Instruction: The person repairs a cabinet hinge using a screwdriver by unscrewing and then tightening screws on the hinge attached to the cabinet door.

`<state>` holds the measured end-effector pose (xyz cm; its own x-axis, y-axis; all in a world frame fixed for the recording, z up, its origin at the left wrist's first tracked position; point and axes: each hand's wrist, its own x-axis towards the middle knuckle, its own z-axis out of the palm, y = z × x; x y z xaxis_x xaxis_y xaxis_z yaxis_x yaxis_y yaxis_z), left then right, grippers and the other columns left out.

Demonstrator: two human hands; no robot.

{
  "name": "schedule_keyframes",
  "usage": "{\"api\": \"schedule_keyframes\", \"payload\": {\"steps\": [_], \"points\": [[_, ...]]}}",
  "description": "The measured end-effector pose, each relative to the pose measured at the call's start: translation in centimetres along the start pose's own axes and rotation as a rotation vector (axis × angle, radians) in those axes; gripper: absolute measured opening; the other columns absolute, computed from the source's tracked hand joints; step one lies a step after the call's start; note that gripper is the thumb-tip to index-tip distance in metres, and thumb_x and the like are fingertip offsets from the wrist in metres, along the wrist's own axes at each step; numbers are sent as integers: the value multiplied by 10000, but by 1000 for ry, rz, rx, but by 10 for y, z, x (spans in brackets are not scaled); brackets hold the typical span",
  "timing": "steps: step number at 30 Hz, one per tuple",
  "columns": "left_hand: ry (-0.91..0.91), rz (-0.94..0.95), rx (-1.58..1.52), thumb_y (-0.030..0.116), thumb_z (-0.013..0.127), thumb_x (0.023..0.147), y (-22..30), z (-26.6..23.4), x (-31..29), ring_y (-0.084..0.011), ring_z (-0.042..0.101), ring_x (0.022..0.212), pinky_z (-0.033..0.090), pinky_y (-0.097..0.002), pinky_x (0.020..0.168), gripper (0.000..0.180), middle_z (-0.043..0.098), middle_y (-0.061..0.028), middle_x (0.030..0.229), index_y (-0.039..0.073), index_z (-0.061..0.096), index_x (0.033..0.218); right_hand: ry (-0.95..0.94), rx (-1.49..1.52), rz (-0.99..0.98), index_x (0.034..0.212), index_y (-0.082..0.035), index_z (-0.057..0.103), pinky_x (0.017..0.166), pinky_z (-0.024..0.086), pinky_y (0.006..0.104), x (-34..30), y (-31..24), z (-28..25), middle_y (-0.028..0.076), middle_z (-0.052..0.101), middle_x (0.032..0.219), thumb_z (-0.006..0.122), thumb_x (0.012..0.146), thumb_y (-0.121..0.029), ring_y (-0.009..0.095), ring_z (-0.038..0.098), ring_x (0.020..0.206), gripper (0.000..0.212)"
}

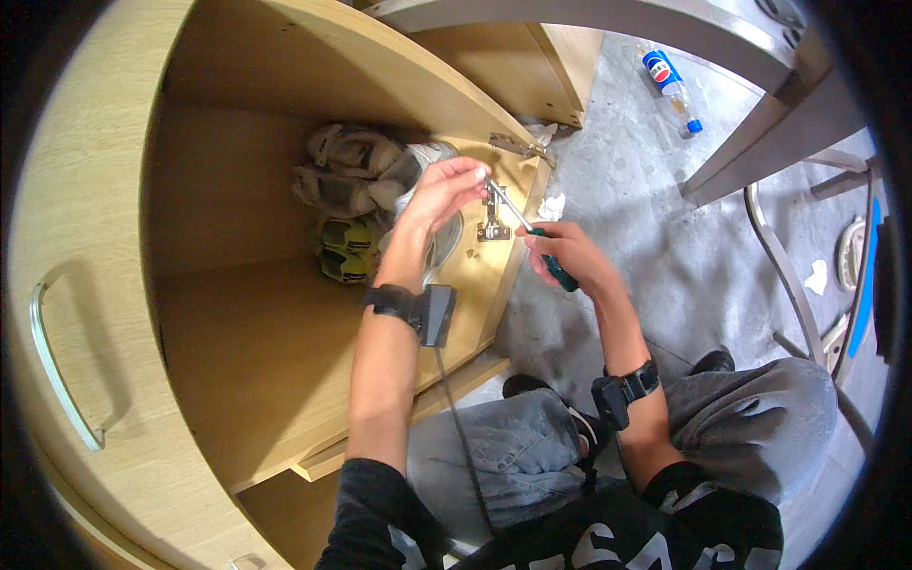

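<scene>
My right hand [575,255] is wrapped around the green handle of a screwdriver [516,212], whose metal shaft slants up to the left. At the screwdriver's tip, my left hand [446,193] is closed in a pinch; whatever lies between its fingertips is too small to make out. Just below the shaft, a metal cabinet hinge [493,228] lies on the wooden cabinet floor [486,294]. Small metal bits [472,254] rest beside it. Another metal hinge [518,144] is at the edge of the open wooden door [380,66].
Inside the cabinet, several pale gloves [347,171] and yellow-black packages [345,249] sit behind my left forearm. A drink bottle [671,87] lies on the grey floor [627,171]. Metal furniture legs [746,142] stand at the right. Crumpled paper [551,208] lies near the cabinet edge.
</scene>
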<state>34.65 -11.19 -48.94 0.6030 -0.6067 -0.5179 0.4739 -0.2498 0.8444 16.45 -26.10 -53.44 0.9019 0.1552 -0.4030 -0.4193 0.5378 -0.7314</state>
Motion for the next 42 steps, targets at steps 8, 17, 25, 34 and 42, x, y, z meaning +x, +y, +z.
{"api": "schedule_keyframes", "payload": {"steps": [8, 17, 25, 34, 42], "points": [[329, 94, 41, 112, 570, 870, -26, 24, 30, -103, 543, 675, 479, -237, 644, 196, 617, -32, 816, -18, 622, 1008, -30, 447, -112, 1013, 4, 547, 467, 440, 272, 42, 38, 36, 63, 555, 660, 480, 921, -216, 150, 529, 530, 248], [571, 329, 690, 143, 616, 783, -28, 26, 36, -224, 620, 659, 485, -322, 638, 273, 647, -177, 782, -69, 640, 952, 10, 553, -98, 995, 12, 538, 453, 432, 265, 57, 27, 39, 64, 555, 659, 479, 914, -215, 160, 516, 509, 248], [619, 602, 1053, 102, 592, 759, -28, 45, 29, -309, 604, 703, 484, -365, 681, 199, 609, -193, 806, -45, 657, 876, 64, 561, -100, 966, 8, 529, 443, 428, 265, 53, 29, 35, 66, 551, 643, 471, 921, -220, 159, 511, 484, 239], [513, 475, 1069, 159, 609, 778, -17, 39, 16, -247, 629, 735, 493, -327, 677, 272, 631, -154, 877, -21, 641, 979, 79, 577, -163, 807, -56, 487, 427, 419, 287, 61, 28, 53, 54, 547, 610, 483, 913, -232, 157, 522, 467, 205], [241, 218, 989, 111, 589, 796, 6, 36, 2, -150, 596, 752, 492, -275, 661, 380, 612, -96, 995, -21, 556, 1151, 265, 642, -145, 881, -54, 496, 373, 397, 299, 53, 5, 73, 34, 503, 599, 492, 907, -194, 147, 500, 435, 142]]}}
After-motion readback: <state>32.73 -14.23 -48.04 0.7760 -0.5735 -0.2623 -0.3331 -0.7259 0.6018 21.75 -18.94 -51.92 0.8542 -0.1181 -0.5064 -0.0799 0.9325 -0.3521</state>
